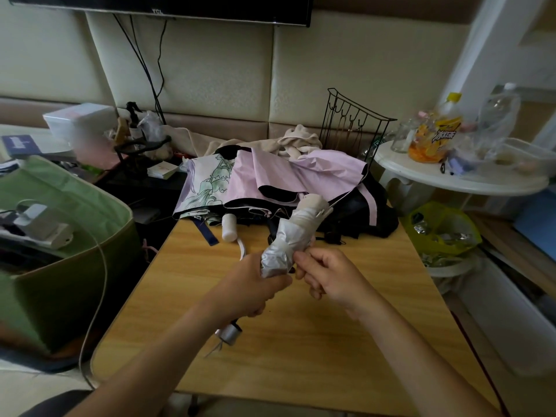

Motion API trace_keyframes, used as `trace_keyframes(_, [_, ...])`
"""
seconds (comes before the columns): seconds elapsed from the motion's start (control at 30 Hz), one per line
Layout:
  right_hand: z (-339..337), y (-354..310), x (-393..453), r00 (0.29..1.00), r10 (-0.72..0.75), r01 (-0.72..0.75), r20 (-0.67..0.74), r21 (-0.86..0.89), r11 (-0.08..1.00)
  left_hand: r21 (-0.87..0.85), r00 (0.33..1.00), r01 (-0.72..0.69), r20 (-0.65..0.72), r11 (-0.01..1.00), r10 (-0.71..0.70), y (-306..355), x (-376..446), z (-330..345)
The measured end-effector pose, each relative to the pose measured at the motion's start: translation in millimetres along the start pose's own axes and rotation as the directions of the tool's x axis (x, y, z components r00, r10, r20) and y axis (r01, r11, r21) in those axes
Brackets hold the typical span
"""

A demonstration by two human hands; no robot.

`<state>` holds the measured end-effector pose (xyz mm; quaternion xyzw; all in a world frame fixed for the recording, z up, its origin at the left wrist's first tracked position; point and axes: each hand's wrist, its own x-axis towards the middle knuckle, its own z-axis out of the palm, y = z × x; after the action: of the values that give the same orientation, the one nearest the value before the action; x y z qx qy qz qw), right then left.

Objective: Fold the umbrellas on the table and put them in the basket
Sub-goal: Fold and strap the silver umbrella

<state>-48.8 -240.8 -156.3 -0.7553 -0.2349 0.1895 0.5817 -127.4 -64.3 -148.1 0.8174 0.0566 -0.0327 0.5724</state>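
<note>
Over the worktop, left hand grips the rolled silver umbrella, right hand fingers pinching its fabric, likely fastening the strap; the basket waits at nine o'clock.

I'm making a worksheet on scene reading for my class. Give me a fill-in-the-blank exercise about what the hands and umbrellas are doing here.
1. The left hand grips the rolled umbrella whose canopy colour is ____.
2. The right hand pinches that umbrella's ____.
3. The unfolded pink umbrella lies at the table's ____ edge.
4. The green basket stands to the table's ____.

Missing words: silver; canopy; far; left
</note>
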Motion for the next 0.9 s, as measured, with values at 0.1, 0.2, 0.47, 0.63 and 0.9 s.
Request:
trace_keyframes(0.1, [2,-1,-1,1.000,-0.016,0.016,-0.014,0.004,1.000,0.029,0.999,-0.024,-0.038,0.999,0.025,-1,1,2])
trace_keyframes(0.2, [8,-2,-2,0.993,-0.051,0.042,-0.110,-0.085,0.996,0.071,0.997,-0.048,-0.064,0.996,0.053,-2,3,5])
trace_keyframes(0.47, [17,-8,-8,0.989,-0.068,0.058,-0.132,-0.077,0.995,0.004,0.994,0.005,-0.110,1.000,-0.004,-5,11,10])
trace_keyframes(0.63, [15,-10,-7,0.998,-0.029,0.021,-0.064,-0.115,0.993,0.216,0.971,-0.075,-0.204,0.973,0.121,-12,12,15])
trace_keyframes(0.9, [12,-10,-9,0.999,0.008,-0.023,-0.049,-0.306,0.952,0.479,0.934,-0.109,-0.251,0.871,0.255,-16,4,23])
